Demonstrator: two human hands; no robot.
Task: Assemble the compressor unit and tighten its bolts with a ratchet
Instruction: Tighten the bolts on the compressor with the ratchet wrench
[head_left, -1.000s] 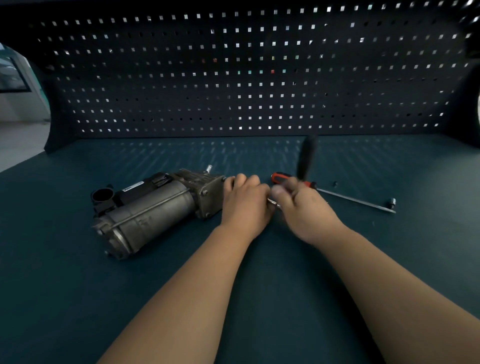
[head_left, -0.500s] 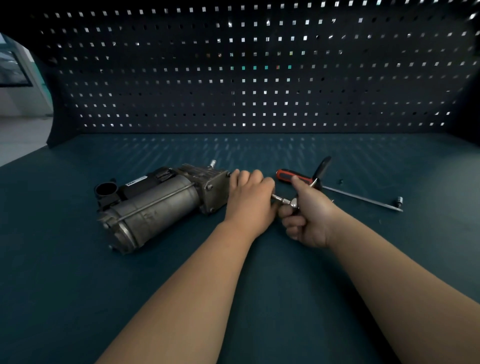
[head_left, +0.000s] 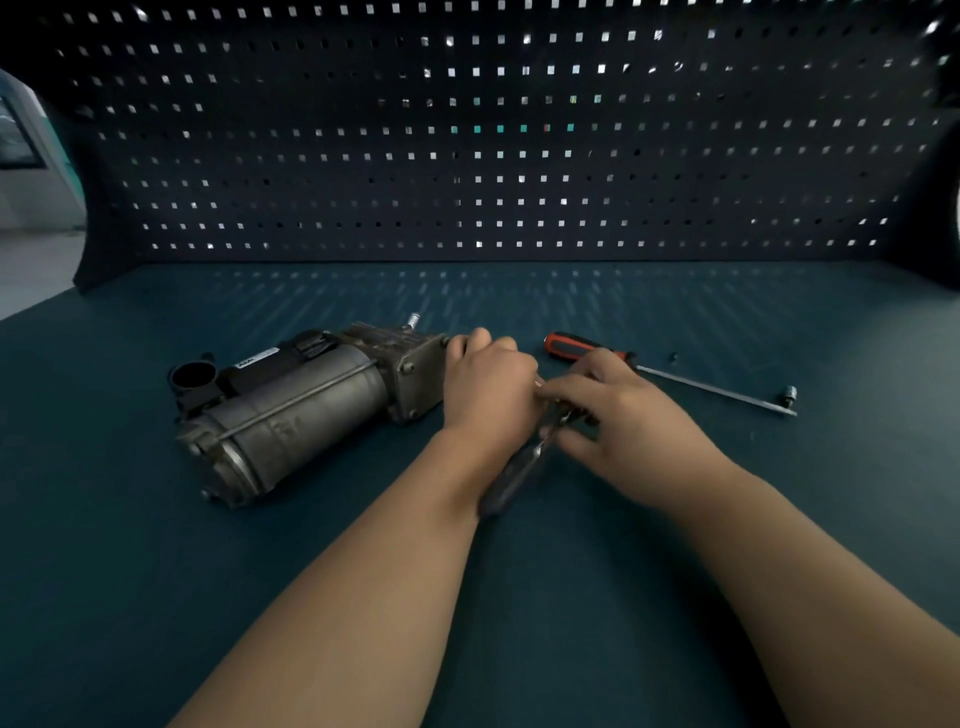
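Compressor unit (head_left: 291, 415) on teal bench (head_left: 156, 571) | pegboard (head_left: 519, 156) behind | left hand (head_left: 488, 389) grips its end | right hand (head_left: 618, 415) pinches ratchet (head_left: 511, 478)

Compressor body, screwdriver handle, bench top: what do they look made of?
Compressor body: metal, likely; dull grey, scuffed, matte casing.
Screwdriver handle: probably moulded plastic or rubber; red with black inserts, slight sheen.
Bench top: dark teal, matte, faintly mirroring pegboard light; mat or painted metal, can't tell.
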